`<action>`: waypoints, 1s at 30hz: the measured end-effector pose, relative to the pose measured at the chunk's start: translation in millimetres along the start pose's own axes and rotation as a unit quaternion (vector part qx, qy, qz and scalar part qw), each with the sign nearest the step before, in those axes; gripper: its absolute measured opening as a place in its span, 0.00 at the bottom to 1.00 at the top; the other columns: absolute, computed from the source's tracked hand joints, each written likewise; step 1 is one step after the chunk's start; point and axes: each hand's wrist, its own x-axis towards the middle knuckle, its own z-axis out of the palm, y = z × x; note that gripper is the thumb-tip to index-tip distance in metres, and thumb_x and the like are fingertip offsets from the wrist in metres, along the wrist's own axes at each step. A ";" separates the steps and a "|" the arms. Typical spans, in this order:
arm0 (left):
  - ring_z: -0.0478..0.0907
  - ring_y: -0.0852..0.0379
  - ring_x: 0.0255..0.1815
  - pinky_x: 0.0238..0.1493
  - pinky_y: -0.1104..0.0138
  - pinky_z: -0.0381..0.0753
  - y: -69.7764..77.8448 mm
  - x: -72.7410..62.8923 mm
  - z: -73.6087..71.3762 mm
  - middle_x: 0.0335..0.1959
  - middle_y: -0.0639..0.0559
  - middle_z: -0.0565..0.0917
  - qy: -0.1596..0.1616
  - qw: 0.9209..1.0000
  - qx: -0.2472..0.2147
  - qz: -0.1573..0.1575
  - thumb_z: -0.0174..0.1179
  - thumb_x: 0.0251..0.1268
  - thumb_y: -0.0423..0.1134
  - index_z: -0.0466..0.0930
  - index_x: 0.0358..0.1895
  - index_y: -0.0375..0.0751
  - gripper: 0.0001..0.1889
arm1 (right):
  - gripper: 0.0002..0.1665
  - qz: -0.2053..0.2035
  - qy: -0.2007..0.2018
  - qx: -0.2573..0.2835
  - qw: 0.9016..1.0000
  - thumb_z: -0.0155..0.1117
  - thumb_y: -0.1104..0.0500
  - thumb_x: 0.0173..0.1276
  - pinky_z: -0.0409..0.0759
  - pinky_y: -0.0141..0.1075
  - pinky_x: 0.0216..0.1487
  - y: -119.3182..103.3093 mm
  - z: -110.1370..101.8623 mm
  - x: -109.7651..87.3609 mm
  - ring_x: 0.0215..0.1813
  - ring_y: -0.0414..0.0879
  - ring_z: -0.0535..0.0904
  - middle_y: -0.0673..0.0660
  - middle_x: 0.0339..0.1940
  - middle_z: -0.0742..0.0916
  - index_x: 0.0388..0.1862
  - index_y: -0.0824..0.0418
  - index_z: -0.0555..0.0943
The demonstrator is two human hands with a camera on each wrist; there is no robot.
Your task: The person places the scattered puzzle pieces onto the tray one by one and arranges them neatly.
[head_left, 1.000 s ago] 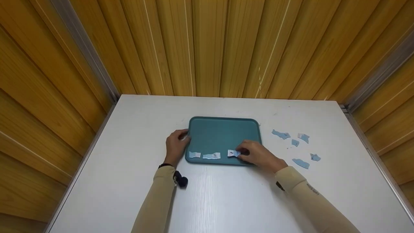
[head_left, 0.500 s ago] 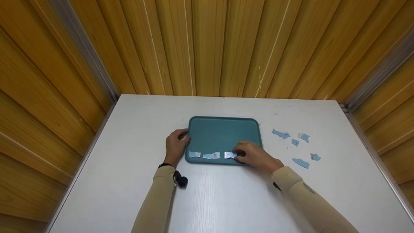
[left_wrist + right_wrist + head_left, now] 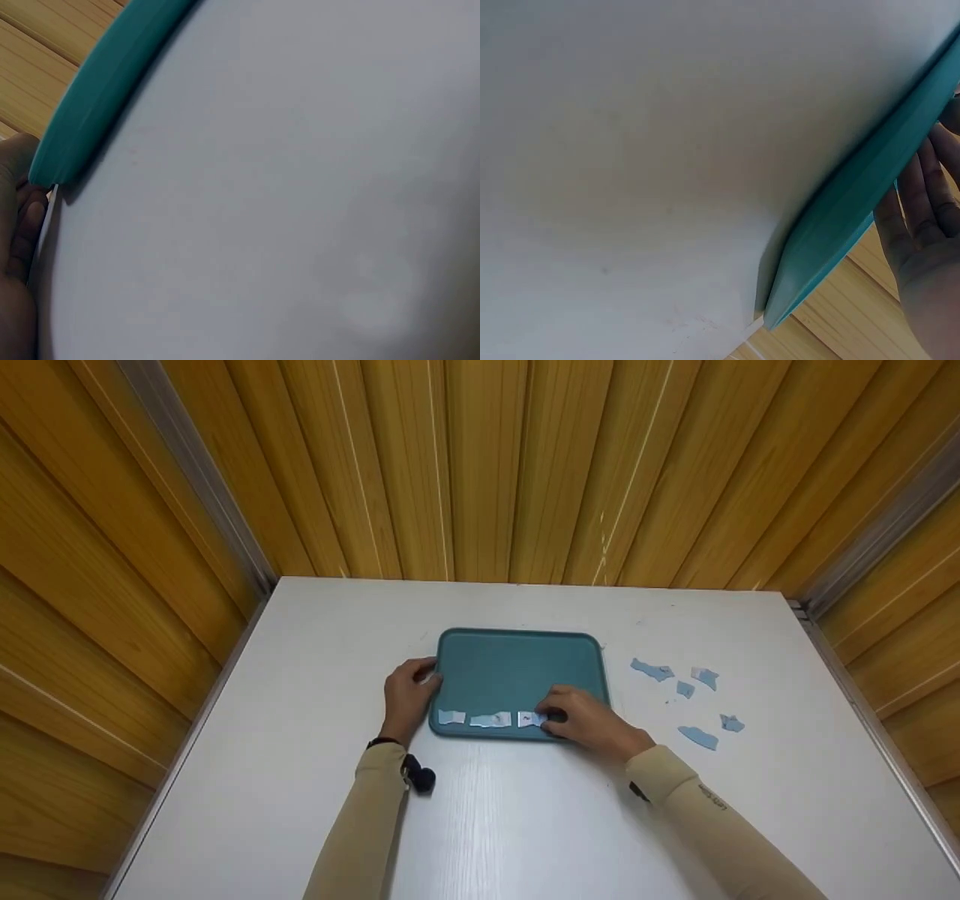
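Observation:
A teal tray lies on the white table. My left hand holds its left edge, with the thumb at the rim. In the left wrist view, the fingers show beside the tray's corner. My right hand pinches a light blue and white puzzle piece low over the tray's near side. That piece is partly covered by the fingertips. To its left, a wide puzzle piece and a smaller puzzle piece lie in a row along the near rim. In the right wrist view, the tray's side hides the held piece.
Several loose blue pieces lie right of the tray, among them a long piece, a small piece and a curved piece. Wood-patterned walls stand behind the white table and at both sides.
My right hand has slid the pinched puzzle piece left along the tray's near side, closer to the wide piece. The left hand has stayed at the tray's edge.

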 end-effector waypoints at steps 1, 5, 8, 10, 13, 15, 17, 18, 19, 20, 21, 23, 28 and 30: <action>0.83 0.51 0.56 0.60 0.59 0.82 0.1 0.0 0.0 0.55 0.47 0.88 0.000 1.000 0.001 0.000 0.71 0.69 0.31 0.87 0.60 0.38 0.17 | 0.13 -0.003 0.000 0.000 1.000 0.73 0.63 0.73 0.85 0.46 0.57 0.3 0.0 0.0 0.52 0.47 0.83 0.53 0.49 0.85 0.55 0.63 0.89; 0.83 0.51 0.56 0.60 0.58 0.82 -0.6 0.7 0.3 0.54 0.47 0.88 0.003 1.000 0.000 0.003 0.72 0.69 0.31 0.88 0.59 0.38 0.17 | 0.13 -0.001 0.002 0.000 1.000 0.72 0.62 0.73 0.85 0.46 0.57 0.5 0.4 0.3 0.52 0.47 0.82 0.52 0.49 0.85 0.55 0.62 0.89; 0.83 0.51 0.56 0.60 0.58 0.82 -1.5 0.7 0.4 0.54 0.47 0.88 0.003 1.000 -0.002 0.005 0.72 0.69 0.31 0.88 0.59 0.38 0.17 | 0.13 0.002 0.003 0.001 1.000 0.73 0.62 0.73 0.84 0.45 0.57 0.9 0.5 0.4 0.52 0.46 0.82 0.51 0.49 0.85 0.55 0.62 0.90; 0.83 0.50 0.56 0.60 0.58 0.82 -1.9 0.5 0.4 0.54 0.47 0.88 0.003 1.000 -0.003 0.005 0.72 0.69 0.31 0.88 0.59 0.38 0.17 | 0.13 -0.003 0.005 0.001 1.000 0.73 0.62 0.73 0.85 0.46 0.57 1.6 0.9 0.0 0.52 0.47 0.82 0.52 0.49 0.85 0.54 0.62 0.90; 0.83 0.51 0.56 0.60 0.58 0.82 -2.6 0.2 0.4 0.53 0.47 0.88 0.003 1.000 -0.004 0.007 0.72 0.69 0.31 0.88 0.59 0.38 0.17 | 0.13 -0.005 0.006 0.001 1.000 0.73 0.62 0.73 0.84 0.46 0.57 3.0 1.4 -0.7 0.52 0.47 0.82 0.52 0.49 0.85 0.55 0.62 0.89; 0.83 0.51 0.55 0.59 0.58 0.82 -2.7 0.0 0.3 0.53 0.47 0.88 0.003 1.000 -0.005 0.008 0.72 0.69 0.31 0.88 0.59 0.38 0.16 | 0.13 -0.002 0.006 0.003 1.000 0.73 0.62 0.73 0.84 0.46 0.58 3.7 1.6 -1.3 0.53 0.47 0.82 0.52 0.50 0.85 0.55 0.61 0.89; 0.83 0.51 0.55 0.59 0.58 0.82 -2.1 0.0 0.3 0.53 0.47 0.88 0.002 1.000 -0.005 0.009 0.72 0.69 0.31 0.88 0.59 0.38 0.16 | 0.14 0.005 0.004 0.006 1.000 0.73 0.62 0.73 0.84 0.45 0.59 3.9 0.6 -2.5 0.53 0.46 0.81 0.51 0.50 0.85 0.56 0.61 0.89; 0.83 0.51 0.55 0.59 0.58 0.82 -1.6 0.0 0.2 0.53 0.47 0.88 0.002 1.000 -0.005 0.008 0.71 0.69 0.31 0.88 0.59 0.38 0.16 | 0.14 0.009 0.003 0.006 1.000 0.73 0.61 0.74 0.84 0.45 0.59 4.0 -0.1 -3.2 0.53 0.46 0.81 0.51 0.50 0.85 0.56 0.61 0.89; 0.83 0.50 0.55 0.59 0.58 0.82 -0.9 -0.1 0.1 0.53 0.47 0.88 0.002 1.000 -0.004 0.009 0.71 0.69 0.31 0.88 0.58 0.38 0.16 | 0.14 0.014 0.003 0.008 1.000 0.73 0.61 0.74 0.84 0.46 0.59 3.8 -1.0 -4.0 0.53 0.46 0.81 0.51 0.50 0.85 0.57 0.61 0.89; 0.83 0.50 0.55 0.59 0.58 0.82 -0.3 0.0 0.0 0.53 0.47 0.88 0.002 1.000 -0.003 0.009 0.71 0.69 0.31 0.88 0.58 0.37 0.16 | 0.15 0.018 0.002 0.010 1.000 0.72 0.61 0.74 0.84 0.46 0.59 3.7 -2.0 -4.7 0.53 0.46 0.81 0.51 0.50 0.85 0.57 0.61 0.89; 0.83 0.50 0.55 0.59 0.57 0.83 0.4 0.1 0.0 0.53 0.47 0.88 0.003 1.000 -0.002 0.010 0.71 0.69 0.31 0.88 0.58 0.37 0.16 | 0.15 0.021 0.002 0.012 1.000 0.72 0.61 0.74 0.84 0.46 0.60 3.8 -3.2 -5.4 0.53 0.46 0.81 0.51 0.50 0.85 0.57 0.61 0.89; 0.83 0.50 0.55 0.59 0.57 0.83 1.4 0.5 -0.3 0.53 0.46 0.88 0.003 1.000 0.003 0.009 0.71 0.69 0.31 0.88 0.58 0.37 0.16 | 0.15 0.027 0.002 0.016 0.999 0.73 0.61 0.74 0.84 0.46 0.61 4.4 -5.8 -6.7 0.53 0.46 0.81 0.50 0.50 0.85 0.57 0.61 0.89; 0.84 0.50 0.56 0.60 0.58 0.82 -0.5 1.6 -0.4 0.54 0.45 0.88 0.002 1.000 0.013 0.010 0.71 0.69 0.31 0.88 0.59 0.36 0.17 | 0.16 0.034 0.011 0.017 0.999 0.73 0.61 0.73 0.83 0.48 0.62 7.3 -12.8 -10.6 0.55 0.49 0.82 0.53 0.52 0.85 0.57 0.63 0.88; 0.84 0.49 0.56 0.60 0.58 0.82 -1.6 1.7 -0.7 0.54 0.45 0.88 0.001 1.000 0.015 0.011 0.71 0.69 0.31 0.87 0.59 0.36 0.17 | 0.17 0.046 0.014 0.019 0.999 0.74 0.61 0.73 0.83 0.49 0.63 8.6 -15.8 -12.8 0.55 0.49 0.82 0.53 0.52 0.86 0.58 0.63 0.87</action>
